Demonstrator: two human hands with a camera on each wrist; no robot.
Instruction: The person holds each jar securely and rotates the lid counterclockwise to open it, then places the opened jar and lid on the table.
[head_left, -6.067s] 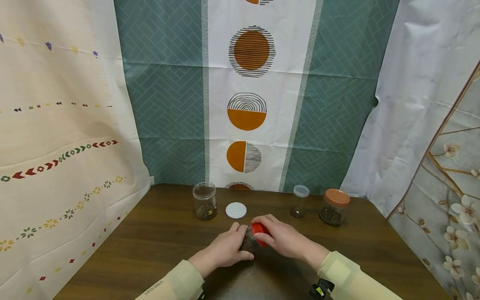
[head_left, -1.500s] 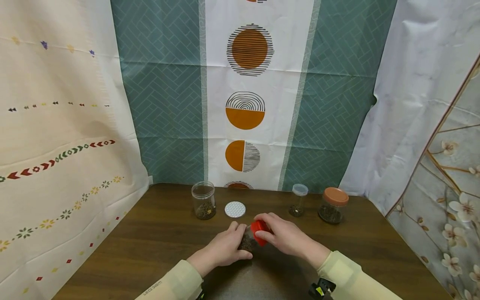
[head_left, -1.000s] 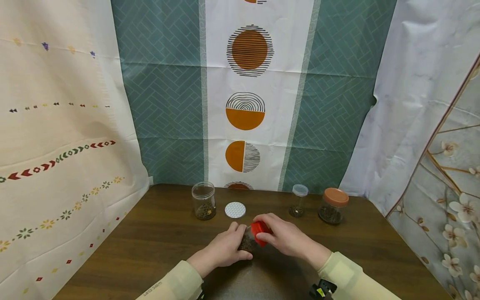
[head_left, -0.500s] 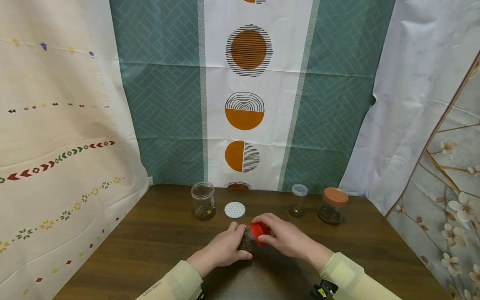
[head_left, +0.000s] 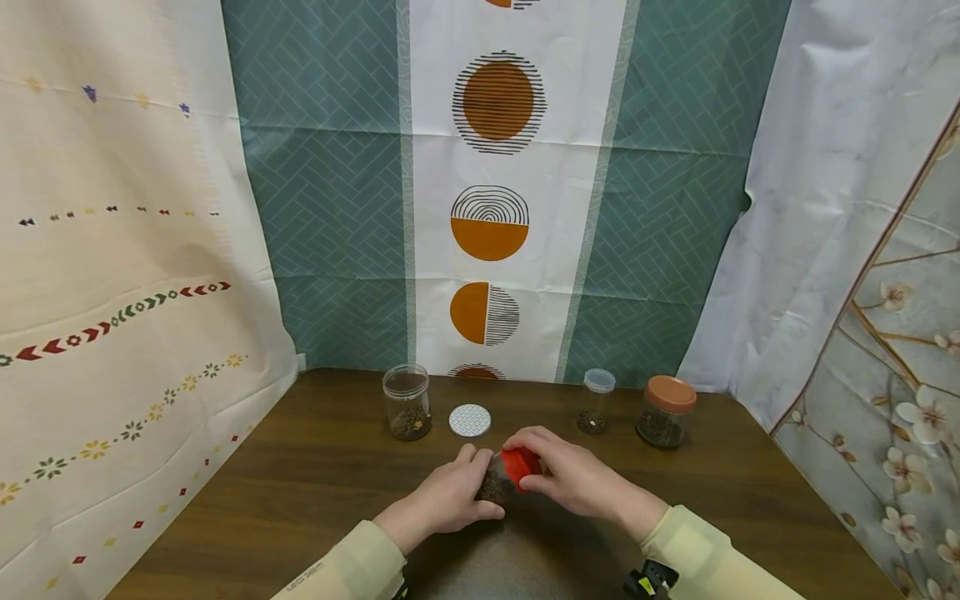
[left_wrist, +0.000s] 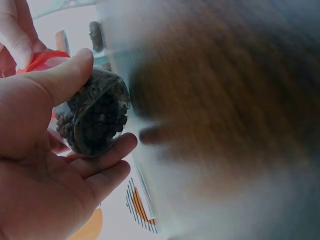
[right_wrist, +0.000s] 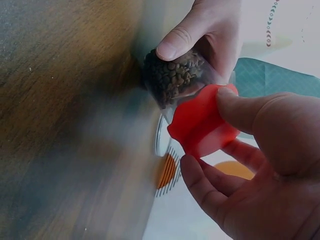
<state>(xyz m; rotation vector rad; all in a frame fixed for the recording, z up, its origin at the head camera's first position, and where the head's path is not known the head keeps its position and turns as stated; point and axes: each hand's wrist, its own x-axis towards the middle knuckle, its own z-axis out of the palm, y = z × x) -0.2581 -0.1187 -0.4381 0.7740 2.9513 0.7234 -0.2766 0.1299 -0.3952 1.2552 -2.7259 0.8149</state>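
Just above the near middle of the brown wooden desk (head_left: 300, 467), a clear jar (right_wrist: 205, 80) of dark brown pellets (right_wrist: 177, 77) tips over toward its side, its mouth facing the right hand (head_left: 566, 471). Whether its base edge touches the desk, I can't tell. The left hand (head_left: 450, 492) grips the jar between thumb and fingers, spread about as wide as the jar's body. The right hand pinches a red plastic scalloped cap (right_wrist: 205, 122) at the jar's mouth, thumb on one side and fingers on the other; whether the cap sits tight or loose isn't clear.

With the jar this tilted, a cap slipping off its rim would probably let pellets run out over the desk. A slack left-hand grip could let the smooth wall turn or slide, and a crooked cap might jam.

Counted up: four jars, all holding pellets. One is in hand; three stand upright at the back: a lidless clear jar (head_left: 407, 400), a small clear jar with a translucent lid (head_left: 595, 402), and a squat jar with an orange-brown lid (head_left: 665, 417). One red cap, one round white patterned disc (head_left: 470, 420), two hands.
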